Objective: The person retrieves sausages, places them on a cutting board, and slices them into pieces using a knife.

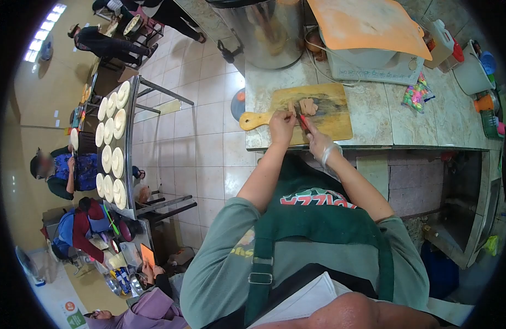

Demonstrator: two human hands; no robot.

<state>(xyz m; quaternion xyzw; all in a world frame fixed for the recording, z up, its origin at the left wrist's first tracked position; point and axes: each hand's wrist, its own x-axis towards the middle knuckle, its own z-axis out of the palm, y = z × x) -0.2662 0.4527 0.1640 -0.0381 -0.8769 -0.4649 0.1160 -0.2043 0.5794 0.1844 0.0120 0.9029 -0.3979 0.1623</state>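
Observation:
A wooden cutting board (336,123) with a rounded handle lies on the tiled counter in front of me. Pinkish-brown meat slices (308,106) are grouped on its dark-stained middle. My right hand (319,144) is closed around the red handle of a knife (303,120), whose blade is mostly hard to make out beside the slices. To its left, my left hand (282,126) has its fingers pinched together over the board, by a small strip of the same meat (291,107). What lies between those fingertips is hidden.
Behind the board stands a large clear-walled container (264,33). An orange sheet (368,27) covers a white box (374,68), with a colourful packet (416,96) beside it. Leftward, a metal table (133,109) bears several round dough pieces (118,123); other people work around it.

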